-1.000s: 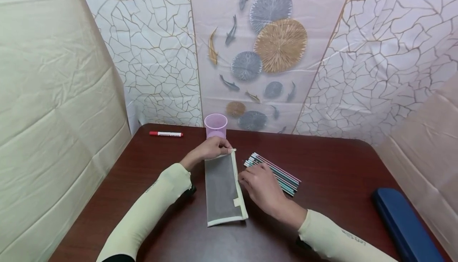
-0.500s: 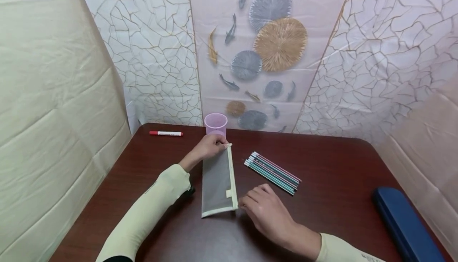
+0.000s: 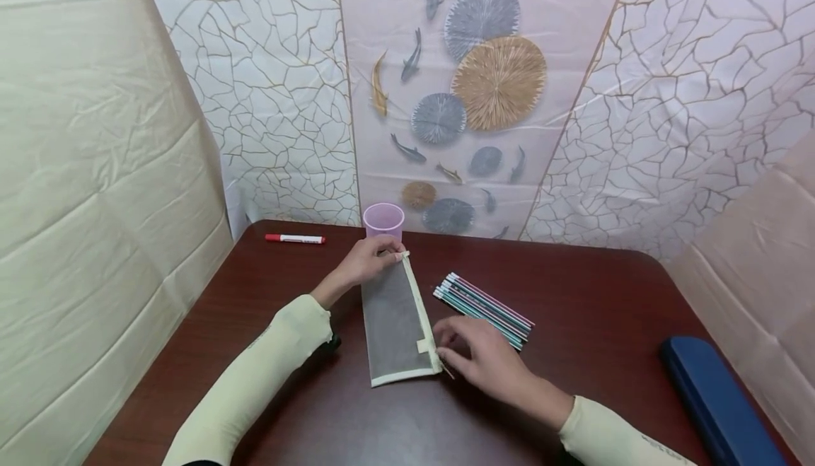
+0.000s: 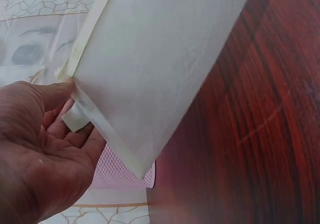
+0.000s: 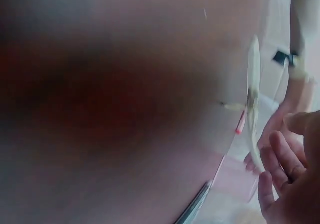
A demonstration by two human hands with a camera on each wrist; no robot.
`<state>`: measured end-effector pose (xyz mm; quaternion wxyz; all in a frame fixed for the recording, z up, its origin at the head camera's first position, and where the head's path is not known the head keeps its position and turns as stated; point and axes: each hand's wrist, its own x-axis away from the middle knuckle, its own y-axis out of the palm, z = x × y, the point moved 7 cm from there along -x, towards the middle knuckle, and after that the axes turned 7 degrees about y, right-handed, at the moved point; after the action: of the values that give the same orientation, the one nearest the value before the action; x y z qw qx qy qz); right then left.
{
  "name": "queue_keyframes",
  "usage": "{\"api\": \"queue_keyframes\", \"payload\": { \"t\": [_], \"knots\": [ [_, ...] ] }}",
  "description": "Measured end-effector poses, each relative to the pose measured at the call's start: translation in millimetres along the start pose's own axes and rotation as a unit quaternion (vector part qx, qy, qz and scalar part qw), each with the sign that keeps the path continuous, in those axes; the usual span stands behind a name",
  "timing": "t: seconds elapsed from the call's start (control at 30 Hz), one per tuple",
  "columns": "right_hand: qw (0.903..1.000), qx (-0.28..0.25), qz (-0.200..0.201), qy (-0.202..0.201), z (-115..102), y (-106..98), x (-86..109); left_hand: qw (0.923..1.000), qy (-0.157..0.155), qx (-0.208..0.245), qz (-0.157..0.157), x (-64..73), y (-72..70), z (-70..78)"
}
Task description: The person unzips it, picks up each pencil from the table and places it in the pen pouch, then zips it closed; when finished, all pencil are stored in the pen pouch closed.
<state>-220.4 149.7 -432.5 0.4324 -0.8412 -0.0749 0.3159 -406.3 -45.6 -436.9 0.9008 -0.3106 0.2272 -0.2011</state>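
A grey mesh zipper pouch point(image 3: 395, 324) with cream edging hangs aslant over the table's middle. My left hand point(image 3: 372, 257) pinches its far corner between thumb and fingers; the left wrist view shows the thumb pressing beside a small fabric tab point(image 4: 76, 118). At the pouch's near right corner, my right hand point(image 3: 484, 356) is close to the zipped edge, its thumb and fingers apart. A small zipper pull point(image 3: 448, 370) sticks out from that corner. In the right wrist view the pouch point(image 5: 254, 69) appears edge-on, beside the loosely bent fingers point(image 5: 280, 159).
Several pencils point(image 3: 487, 310) lie in a bundle beyond my right hand. A pink cup point(image 3: 384, 220) stands at the back edge, behind my left hand. A red-and-white marker point(image 3: 296, 238) lies at back left. Near the right edge is a dark blue case point(image 3: 719, 402).
My right hand moved down along the zipped edge to the near corner, and its thumb and fingers have spread apart. The pouch swung left, then back right; my left hand keeps its pinch.
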Motion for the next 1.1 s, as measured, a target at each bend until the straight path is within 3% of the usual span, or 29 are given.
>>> {"api": "queue_keyframes", "payload": {
  "t": [0.1, 0.17, 0.27, 0.47, 0.53, 0.7, 0.87, 0.97, 1.1],
  "knots": [
    [0.994, -0.06, -0.004, 0.091, 22.9, 1.9, -11.9, 1.0, 0.004, 0.006, 0.004, 1.1, 0.0, 2.9],
    [0.9835, -0.097, -0.016, 0.152, 37.0, 8.0, -19.2, 0.9999, 0.008, 0.009, 0.005, 2.1, 0.2, 5.1],
    [0.9604, -0.154, -0.043, 0.228, 52.0, 19.7, -27.8, 0.9997, 0.021, 0.012, 0.009, 1.9, 1.4, 10.0],
    [0.9042, -0.266, -0.071, 0.326, 63.5, 39.9, -34.9, 0.999, 0.039, 0.017, 0.014, -1.1, 5.5, 16.4],
    [0.8914, -0.282, -0.065, 0.349, 65.7, 42.7, -35.9, 0.999, 0.04, 0.017, 0.016, -1.7, 5.7, 16.7],
    [0.876, -0.309, -0.059, 0.366, 68.1, 45.4, -39.2, 0.9991, 0.031, 0.011, 0.028, -1.5, 4.1, 15.6],
    [0.8555, -0.347, -0.074, 0.378, 68.3, 48.4, -40.8, 0.9973, 0.025, -0.018, 0.067, 2.6, 3.5, 18.4],
    [0.8414, -0.368, -0.082, 0.387, 68.2, 50.1, -39.9, 0.9915, 0.033, -0.064, 0.109, 10.2, 1.2, 27.7],
    [0.8279, -0.393, -0.082, 0.392, 69.9, 51.3, -37.5, 0.9749, 0.07, -0.135, 0.162, 28.4, -1.6, 48.3]
  ]
}}
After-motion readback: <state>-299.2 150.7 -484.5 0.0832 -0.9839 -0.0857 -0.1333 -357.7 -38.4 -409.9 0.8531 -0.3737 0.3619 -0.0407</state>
